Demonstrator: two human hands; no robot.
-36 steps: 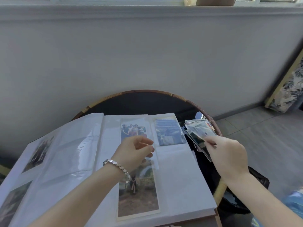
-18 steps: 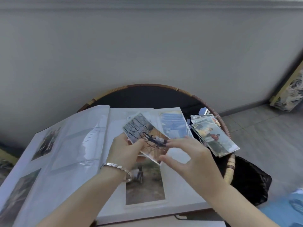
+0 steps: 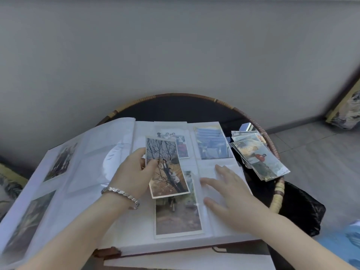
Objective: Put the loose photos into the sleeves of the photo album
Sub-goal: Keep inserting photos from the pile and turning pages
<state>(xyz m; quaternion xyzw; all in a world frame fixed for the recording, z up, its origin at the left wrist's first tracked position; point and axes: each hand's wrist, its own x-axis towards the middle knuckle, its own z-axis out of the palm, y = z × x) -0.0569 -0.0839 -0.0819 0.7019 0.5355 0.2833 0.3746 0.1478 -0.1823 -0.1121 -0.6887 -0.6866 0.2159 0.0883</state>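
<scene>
While the round table (image 3: 175,108) bears the open album (image 3: 136,227) across its near half, my right hand (image 3: 228,193) has let go of the photo (image 3: 167,170). It now lies flat, fingers spread, on the empty sleeve (image 3: 208,168) at the near right of the page. My left hand (image 3: 132,172) alone holds the photo, pinching its left edge, thumb on the front. The pile (image 3: 261,160) of loose photos sits far right by the rim.

Soft, even daylight; glare on the album's plastic sleeves (image 3: 109,158); edges bend and blur, the whole picture slightly soft.
</scene>
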